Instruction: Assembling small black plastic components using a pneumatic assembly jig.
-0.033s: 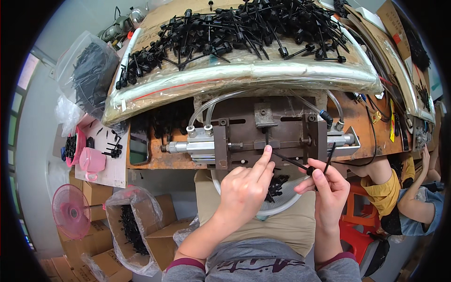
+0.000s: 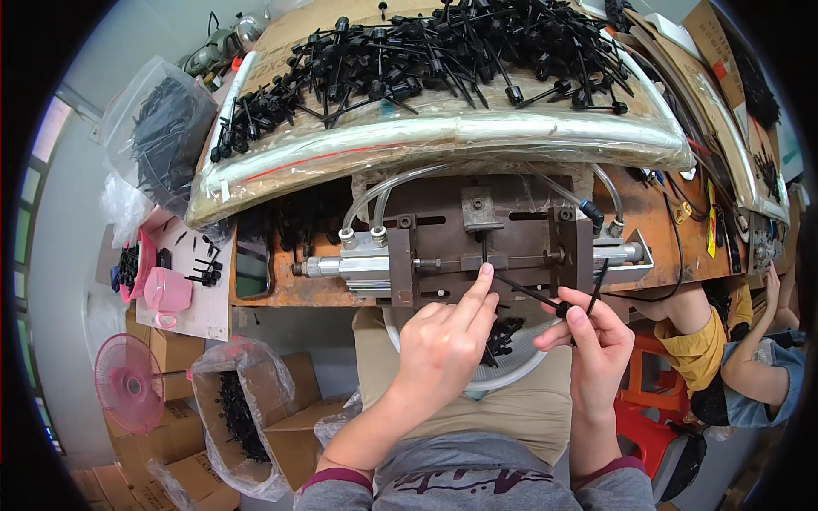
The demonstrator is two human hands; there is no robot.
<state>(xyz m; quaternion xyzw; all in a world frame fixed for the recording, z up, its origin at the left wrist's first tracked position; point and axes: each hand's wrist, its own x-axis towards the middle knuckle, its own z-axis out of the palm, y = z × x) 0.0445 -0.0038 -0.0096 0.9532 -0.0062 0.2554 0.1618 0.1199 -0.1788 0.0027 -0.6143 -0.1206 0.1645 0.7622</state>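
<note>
My right hand (image 2: 599, 349) pinches a thin black plastic rod (image 2: 530, 292) by its knobbed end, between thumb and fingers. Another black stem (image 2: 600, 285) sticks up from the same fingers. The rod slants left toward a small metal block (image 2: 482, 262) in the middle of a brown clamping fixture (image 2: 520, 192). My left hand (image 2: 445, 345) points its index finger to the front of that block, at a short black stem (image 2: 485, 247) standing there. Its other fingers curl loosely and seem to hold nothing; the thumb is hidden. Below my hands, a white basket (image 2: 511, 377) on my lap holds black parts.
Pneumatic cylinders (image 2: 362, 271) with clear hoses flank the fixture. Behind it, a plastic-wrapped board (image 2: 443, 132) bears a heap of black parts (image 2: 409, 64). At left are a pink cup (image 2: 168, 289), a pink fan (image 2: 129, 383) and a lined carton (image 2: 285, 375). A co-worker (image 2: 754, 366) sits at right.
</note>
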